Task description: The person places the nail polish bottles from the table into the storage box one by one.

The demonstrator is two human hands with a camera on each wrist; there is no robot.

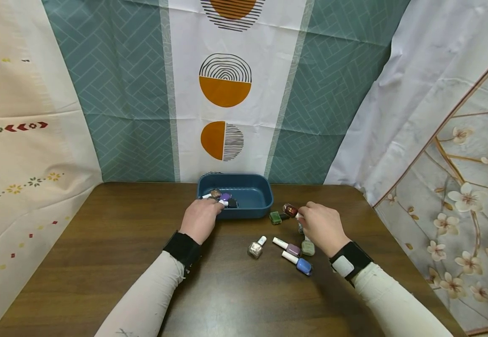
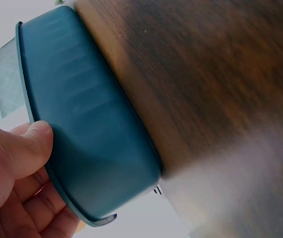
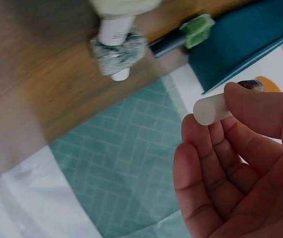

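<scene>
My right hand [image 1: 321, 227] pinches a dark red nail polish bottle [image 1: 290, 209] by its white cap [image 3: 212, 109], held up just right of the blue bin [image 1: 244, 214]. My left hand [image 1: 201, 220] grips the bin's near left rim; in the left wrist view the thumb [image 2: 38, 141] presses on the outside and the fingers lie behind the rim. Several nail polish bottles lie in the bin's left part, among them a purple one [image 1: 225, 196]. Beneath my right hand lies a green bottle with a black cap [image 1: 275, 217], close beside the bin.
On the table [image 1: 142, 243] lie a glittery bottle [image 1: 255, 250], a mauve bottle [image 1: 293, 250], a blue bottle [image 1: 304, 267] and a pale green bottle [image 1: 308, 248]. Another speckled bottle [image 3: 119, 52] is partly hidden by my right hand in the head view. A patterned curtain [image 1: 134, 93] hangs behind the table.
</scene>
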